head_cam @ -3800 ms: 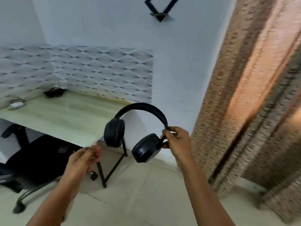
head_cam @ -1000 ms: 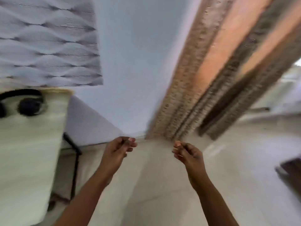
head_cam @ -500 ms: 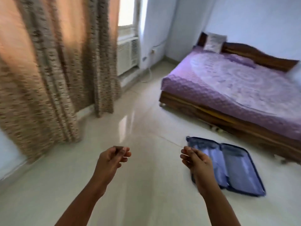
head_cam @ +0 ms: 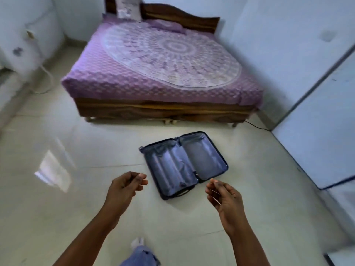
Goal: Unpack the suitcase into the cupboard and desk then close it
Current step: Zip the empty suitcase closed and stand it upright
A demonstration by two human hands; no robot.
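Now suitcase [head_cam: 184, 163] lies open, empty.

1. One suitcase [head_cam: 184, 164], lying open on the floor [head_cam: 76, 189], with two halves showing.
2. One bed [head_cam: 163, 73], with one purple cover [head_cam: 115, 81] that has one round pattern.
3. One upright pillow [head_cam: 129, 7] at the headboard, and one flat pillow [head_cam: 169, 25] beside it.
4. Two hands: one left hand [head_cam: 125, 186] and one right hand [head_cam: 223, 196], both empty with the fingers loosely curled.
5. One foot [head_cam: 138, 242] in a light sock, and one leg [head_cam: 140, 256] in jeans.
6. One black cable [head_cam: 257, 126] on the floor beside the bed.
7. One white cable [head_cam: 49, 77] on the left side of the bed.
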